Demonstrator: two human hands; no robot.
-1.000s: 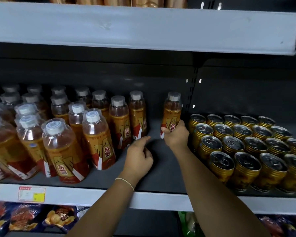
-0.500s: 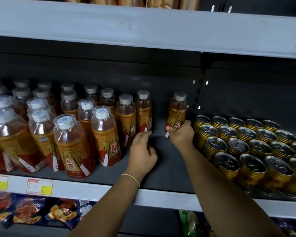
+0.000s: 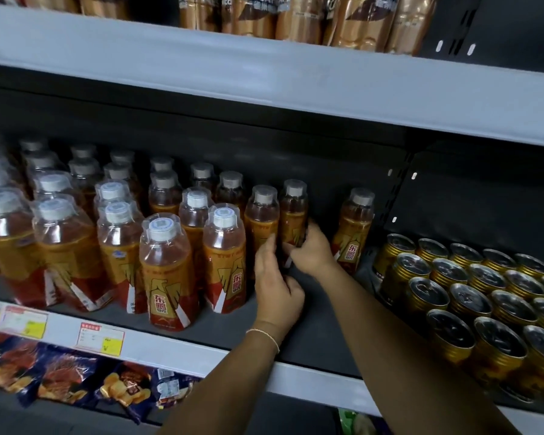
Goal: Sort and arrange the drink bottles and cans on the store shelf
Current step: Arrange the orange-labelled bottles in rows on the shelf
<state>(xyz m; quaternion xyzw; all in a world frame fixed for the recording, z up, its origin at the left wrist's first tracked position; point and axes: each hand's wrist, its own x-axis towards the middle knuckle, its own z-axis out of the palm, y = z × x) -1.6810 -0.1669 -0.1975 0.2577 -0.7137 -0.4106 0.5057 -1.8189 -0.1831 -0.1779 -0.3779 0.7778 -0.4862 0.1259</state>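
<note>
dark shelf (image 3: 322,337) (grey lip) | right hand (image 3: 312,253) grips bottle (image 3: 293,216) | cans (image 3: 469,302) right

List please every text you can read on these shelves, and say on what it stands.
"东鹏": label of the front bottle and of the lone bottle.
"ESCAF", cut off: brown bottles on the upper shelf.
"¥": price tag; the rest is blurred.
Print on the snack bags: unreadable.
</note>
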